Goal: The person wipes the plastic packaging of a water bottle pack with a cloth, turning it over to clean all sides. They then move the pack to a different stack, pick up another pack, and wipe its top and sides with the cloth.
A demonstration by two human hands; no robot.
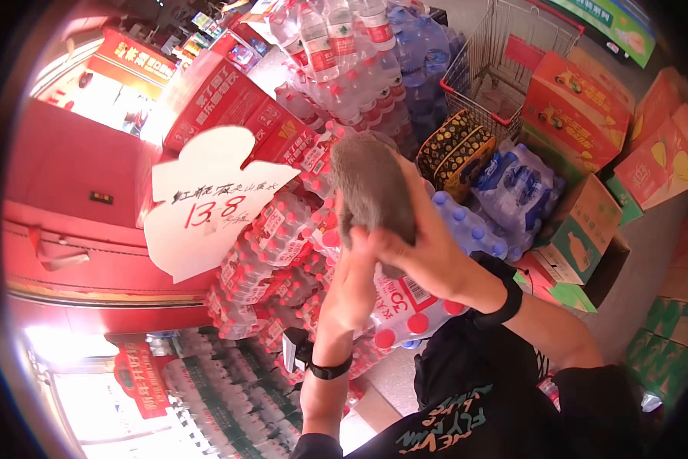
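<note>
A grey-brown folded cloth (370,176) is held up in front of me between both hands. My right hand (424,241) grips it from the right side, thumb across its lower front. Below it, my left hand (353,279) is closed at the cloth's lower left, its thumb meeting the right thumb; its other fingers are mostly hidden. Just beneath my hands lies a shrink-wrapped pack of red-capped bottles (416,310). A white price sign (206,203) with red handwritten numbers stands to the left of the cloth.
Packs of red-capped bottles (271,264) are stacked behind the sign. Taller bottle packs (344,61), a shopping cart (485,57), a black-and-yellow patterned bag (455,149) and blue-capped water packs (520,187) stand beyond. Cardboard boxes (577,107) fill the right; a red cabinet (76,168) is at left.
</note>
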